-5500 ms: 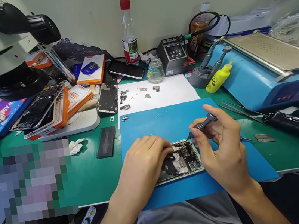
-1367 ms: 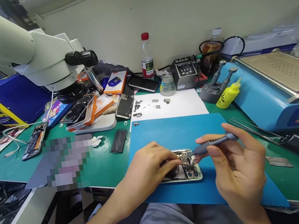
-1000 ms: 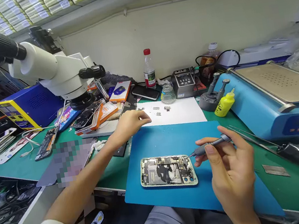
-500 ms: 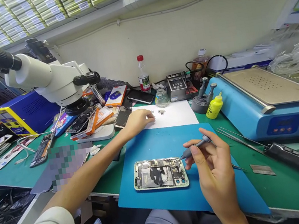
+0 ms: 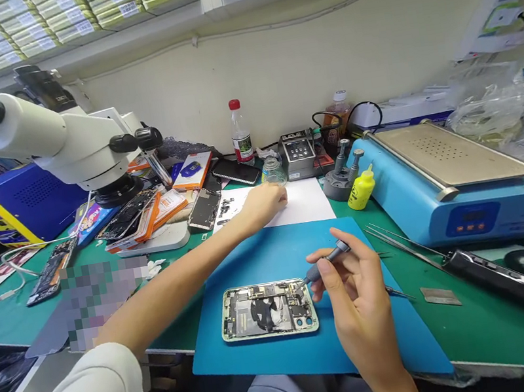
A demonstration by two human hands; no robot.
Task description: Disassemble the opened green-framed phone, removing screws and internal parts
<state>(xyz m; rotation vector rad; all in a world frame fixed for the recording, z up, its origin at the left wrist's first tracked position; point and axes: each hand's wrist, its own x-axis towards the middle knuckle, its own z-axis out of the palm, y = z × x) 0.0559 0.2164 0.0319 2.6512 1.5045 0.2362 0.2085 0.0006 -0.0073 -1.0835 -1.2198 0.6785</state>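
Right grip (image 5: pixel 358 303) closed around a slim screwdriver (image 5: pixel 326 261), its tip at the camera end of the opened phone (image 5: pixel 265 301), which lies flat on the blue mat (image 5: pixel 271 254) on my table (image 5: pixel 462 330). My left grip (image 5: pixel 263 201) reaches over the white sheet (image 5: pixel 310 205), fingers curled beside small parts (image 5: pixel 224 207); whether it pinches one I cannot tell. By my reading, the strip-down is partly through: cover off, several pieces set aside, boards and cameras yet in the frame.
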